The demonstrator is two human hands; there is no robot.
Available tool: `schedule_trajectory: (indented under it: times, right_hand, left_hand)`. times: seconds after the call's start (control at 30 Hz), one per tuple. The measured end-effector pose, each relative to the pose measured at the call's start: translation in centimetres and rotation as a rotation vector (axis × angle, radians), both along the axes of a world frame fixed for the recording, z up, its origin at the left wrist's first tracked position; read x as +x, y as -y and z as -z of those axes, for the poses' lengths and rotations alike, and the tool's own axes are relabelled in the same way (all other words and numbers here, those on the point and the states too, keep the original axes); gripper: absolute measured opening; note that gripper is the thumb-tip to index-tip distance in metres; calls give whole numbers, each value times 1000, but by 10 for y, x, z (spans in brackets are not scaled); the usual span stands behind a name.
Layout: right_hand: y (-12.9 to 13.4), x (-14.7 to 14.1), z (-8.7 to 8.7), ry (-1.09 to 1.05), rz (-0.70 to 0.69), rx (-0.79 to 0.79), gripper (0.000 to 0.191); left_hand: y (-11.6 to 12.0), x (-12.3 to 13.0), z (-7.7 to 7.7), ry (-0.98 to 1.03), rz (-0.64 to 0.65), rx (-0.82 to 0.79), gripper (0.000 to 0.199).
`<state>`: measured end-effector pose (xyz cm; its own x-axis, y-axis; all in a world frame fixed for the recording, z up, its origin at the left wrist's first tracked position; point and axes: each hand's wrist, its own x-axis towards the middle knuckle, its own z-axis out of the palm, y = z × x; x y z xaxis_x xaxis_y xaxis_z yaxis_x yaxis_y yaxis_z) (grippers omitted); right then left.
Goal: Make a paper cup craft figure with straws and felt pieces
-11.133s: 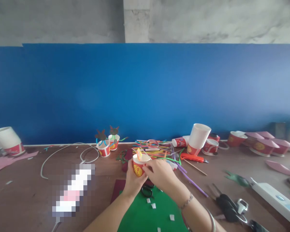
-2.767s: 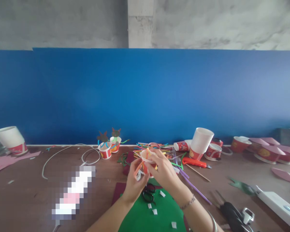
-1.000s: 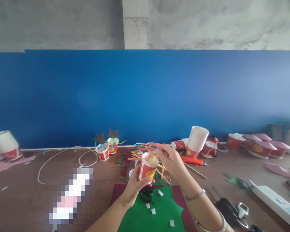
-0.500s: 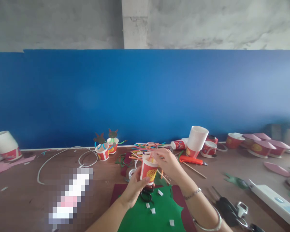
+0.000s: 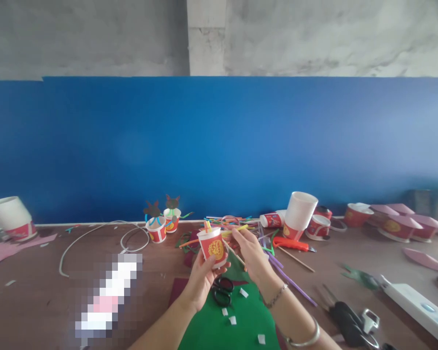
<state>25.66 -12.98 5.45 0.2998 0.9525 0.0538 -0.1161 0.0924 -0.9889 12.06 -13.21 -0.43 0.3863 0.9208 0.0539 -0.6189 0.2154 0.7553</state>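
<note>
My left hand (image 5: 201, 278) wraps round a red and white paper cup (image 5: 212, 247) with a yellow printed design, held upright above the mat. A short orange-yellow straw (image 5: 208, 226) stands up at its rim, and an orange straw (image 5: 190, 243) juts out on its left side. Just right of the cup, my right hand (image 5: 251, 250) has its fingers pinched at a yellow straw (image 5: 242, 227), over a pile of coloured straws (image 5: 248, 221). Black-handled scissors (image 5: 223, 290) lie under the cup on green paper (image 5: 226, 335) with small white scraps.
Two cups with dark cat-like heads (image 5: 156, 229) stand back left. A cup stack (image 5: 300, 214), an orange utility knife (image 5: 291, 244) and purple straws (image 5: 295, 284) lie on the right. Further right are pink-topped cups (image 5: 399, 227) and a white power strip (image 5: 419, 306). A blue panel (image 5: 219, 146) borders the table.
My right hand has left the cup's rim and moved to the straw pile. Purple straws now lie spread to its right. The cup has shifted slightly left and up in my left hand.
</note>
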Motion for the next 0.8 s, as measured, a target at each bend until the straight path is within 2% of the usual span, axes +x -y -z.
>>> schedule_trajectory:
  times: [0.13, 0.33, 0.47, 0.63, 0.7, 0.8]
  right_hand:
    - [0, -12, 5, -184, -103, 42, 46]
    - [0, -8, 10, -188, -169, 121, 49]
    - [-1, 0, 16, -224, -309, 171, 43]
    - [-9, 16, 25, -189, -505, 115, 32]
    - [-12, 22, 29, -203, -519, 65, 34]
    - [-14, 28, 37, -288, -456, 6, 37]
  left_hand:
    - [0, -1, -1, 47, 31, -20, 58]
    - [-2, -4, 0, 72, 74, -41, 59]
    - [-5, -7, -1, 79, 118, -32, 52]
    - [-8, -14, 7, 83, 217, -89, 35]
    - [-9, -16, 11, 43, 269, -113, 35]
    - [-9, -15, 10, -34, 334, -103, 39]
